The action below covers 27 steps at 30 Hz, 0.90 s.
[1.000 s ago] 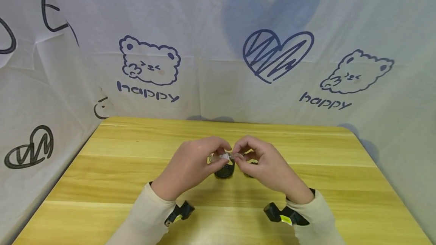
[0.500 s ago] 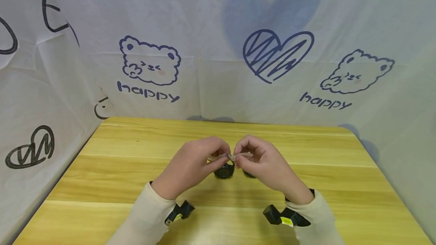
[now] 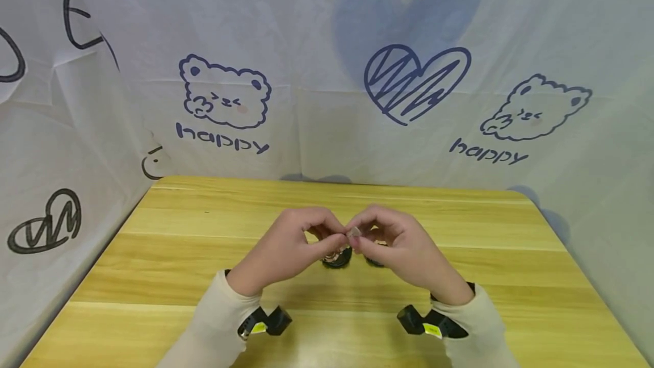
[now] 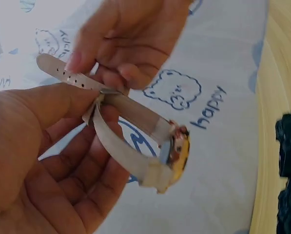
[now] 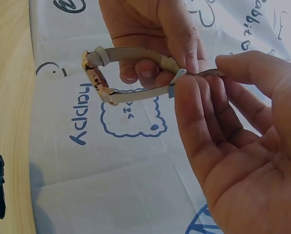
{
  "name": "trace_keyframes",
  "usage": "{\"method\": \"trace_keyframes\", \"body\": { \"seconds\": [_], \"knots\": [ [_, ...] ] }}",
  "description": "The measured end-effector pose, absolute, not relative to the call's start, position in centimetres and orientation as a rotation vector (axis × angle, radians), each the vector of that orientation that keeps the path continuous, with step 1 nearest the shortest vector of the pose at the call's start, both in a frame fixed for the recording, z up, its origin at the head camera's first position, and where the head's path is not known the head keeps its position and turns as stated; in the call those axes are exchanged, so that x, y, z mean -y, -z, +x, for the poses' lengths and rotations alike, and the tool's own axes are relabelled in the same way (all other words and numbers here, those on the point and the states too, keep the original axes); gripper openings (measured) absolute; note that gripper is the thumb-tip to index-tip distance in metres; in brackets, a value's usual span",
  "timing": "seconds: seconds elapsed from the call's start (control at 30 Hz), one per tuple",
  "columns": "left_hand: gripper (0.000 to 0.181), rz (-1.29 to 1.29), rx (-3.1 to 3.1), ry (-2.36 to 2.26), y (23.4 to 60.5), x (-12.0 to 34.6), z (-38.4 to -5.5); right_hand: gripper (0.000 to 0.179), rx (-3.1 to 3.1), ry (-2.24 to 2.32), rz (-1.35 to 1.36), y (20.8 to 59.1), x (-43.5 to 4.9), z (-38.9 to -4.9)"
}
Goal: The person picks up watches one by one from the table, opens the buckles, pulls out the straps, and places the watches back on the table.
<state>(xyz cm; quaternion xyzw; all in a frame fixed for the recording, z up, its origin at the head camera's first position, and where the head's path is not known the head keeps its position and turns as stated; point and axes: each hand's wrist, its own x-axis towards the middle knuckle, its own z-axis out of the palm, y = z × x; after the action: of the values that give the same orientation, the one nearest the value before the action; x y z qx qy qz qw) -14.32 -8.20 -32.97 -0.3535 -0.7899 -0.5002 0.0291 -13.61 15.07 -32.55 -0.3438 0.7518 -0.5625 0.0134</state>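
Note:
A wristwatch (image 4: 130,109) with a pale strap and a gold-coloured case (image 5: 97,80) is held up above the table, its strap looped together. My left hand (image 3: 283,251) pinches the strap at the buckle (image 4: 105,92), between thumb and fingers. My right hand (image 3: 401,249) pinches the strap's free end (image 4: 62,73), a row of holes showing along it. In the right wrist view, the thumb and fingers of my right hand (image 5: 252,141) hold this end just beyond the buckle. In the head view, the hands hide most of the watch.
Two dark round objects, one (image 3: 337,263) below the left fingers and the other (image 3: 374,262) below the right hand, rest on the wooden table (image 3: 204,283). The left one resembles a watch. A printed white cloth (image 3: 306,72) hangs behind the table.
The watch has turned: its strap no longer lies across between the hands, and its gold case shows below the left fingers. The fingertips have come together at the strap.

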Motion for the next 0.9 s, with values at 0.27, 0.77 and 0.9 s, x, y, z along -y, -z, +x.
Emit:
{"method": "trace_keyframes", "body": {
  "seconds": [0.27, 0.77, 0.9],
  "knots": [
    [0.012, -0.986, 2.455, 1.67, 32.98, 8.17, -14.09, 0.009, -2.468, 1.721, -1.044, 32.47, -14.9, -13.49],
    [0.003, -0.999, 2.392, 1.667, 32.53, 7.76, -13.48, 0.012, -2.388, 1.805, -0.996, 32.36, -14.94, -13.37],
    [0.003, -1.015, 2.274, 1.664, 32.71, 7.67, -13.46, 0.025, -2.368, 1.775, -1.117, 32.4, -15.08, -13.45]
  ]
}}
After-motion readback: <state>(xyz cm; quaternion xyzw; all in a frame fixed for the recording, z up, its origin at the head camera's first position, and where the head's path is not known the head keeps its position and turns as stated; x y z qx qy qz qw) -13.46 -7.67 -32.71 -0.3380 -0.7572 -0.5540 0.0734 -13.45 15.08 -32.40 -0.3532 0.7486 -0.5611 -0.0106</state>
